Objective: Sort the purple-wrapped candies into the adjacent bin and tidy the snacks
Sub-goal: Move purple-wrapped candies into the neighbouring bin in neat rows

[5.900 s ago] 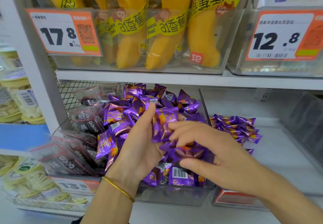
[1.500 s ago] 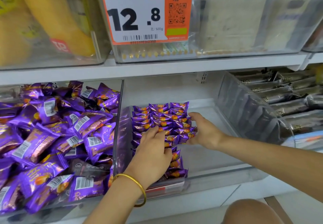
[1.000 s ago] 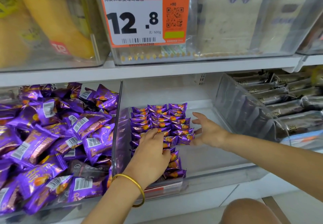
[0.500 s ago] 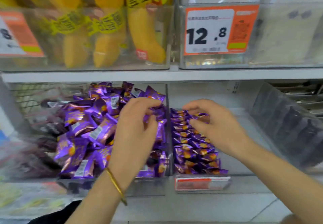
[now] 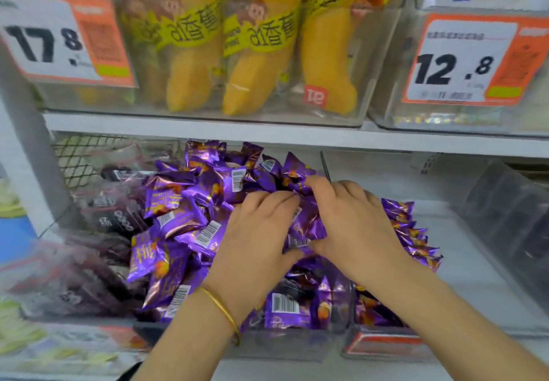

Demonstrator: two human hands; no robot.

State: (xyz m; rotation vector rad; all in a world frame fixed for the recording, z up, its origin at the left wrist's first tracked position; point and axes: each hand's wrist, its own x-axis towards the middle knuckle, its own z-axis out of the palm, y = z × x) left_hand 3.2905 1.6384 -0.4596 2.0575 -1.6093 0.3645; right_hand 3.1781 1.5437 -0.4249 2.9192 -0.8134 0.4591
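Note:
A loose heap of purple-wrapped candies [image 5: 184, 217] fills the clear left bin [image 5: 282, 348]. In the adjacent right bin [image 5: 469, 265], a neat row of the same purple candies [image 5: 413, 232] lies along its left side. Both hands meet over the right part of the heap, by the divider wall [image 5: 325, 166]. My left hand [image 5: 255, 241], with a gold bangle on its wrist, and my right hand [image 5: 353, 226] hold a bunch of purple candies [image 5: 306, 223] between fingers and thumbs. The candies under my palms are hidden.
Dark clear-wrapped packets [image 5: 113, 217] lie left of the heap in the same bin. A shelf above carries yellow banana-bread packs [image 5: 261, 63] and price tags 17.8 [image 5: 59, 42] and 12.8 [image 5: 463, 63]. A bin of dark packets [image 5: 511, 217] stands at the right.
My hands left the neat row in the right bin and moved left onto the loose heap, where they now close on a bunch of candies. The view swung left too.

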